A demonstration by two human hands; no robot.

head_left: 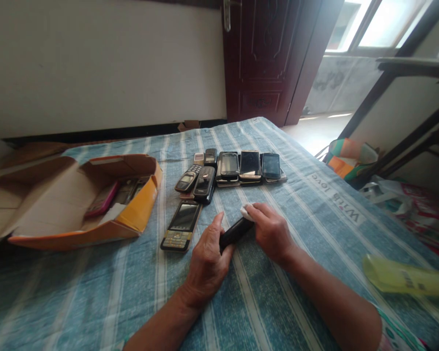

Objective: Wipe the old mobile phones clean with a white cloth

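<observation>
Blue striped cloth [131, 297] covers everything in front of me, with a pale wall [95, 63] and a dark red door [263, 63] behind it. My left hand [209, 251] is wrapped round the near end of a black handset [236, 233], thumb sticking up, and my right hand [272, 233] pinches a white wad [246, 212] against the far end. Can't tell if that's tissue or cloth, and I can't make out the handset's front from here. It's between my hands, right in front of the other phones.

Honestly, what bugs me is the slick-looking casing: if the left grip loosens while the right pushes, it could shoot out toward those piles. Soft cloth underneath might wrinkle too, and one tug could shift the gold-rimmed phone [250, 165] or the dark-screened phone [271, 165], both sitting on top of others. My left knuckles are also just beside the gold-keyed phone [181, 226], so a careless elbow-out move could bump it. Open cardboard box [139, 214] off to the left has a pink phone [103, 199] inside, well apart from my hands, so less worry there.
</observation>
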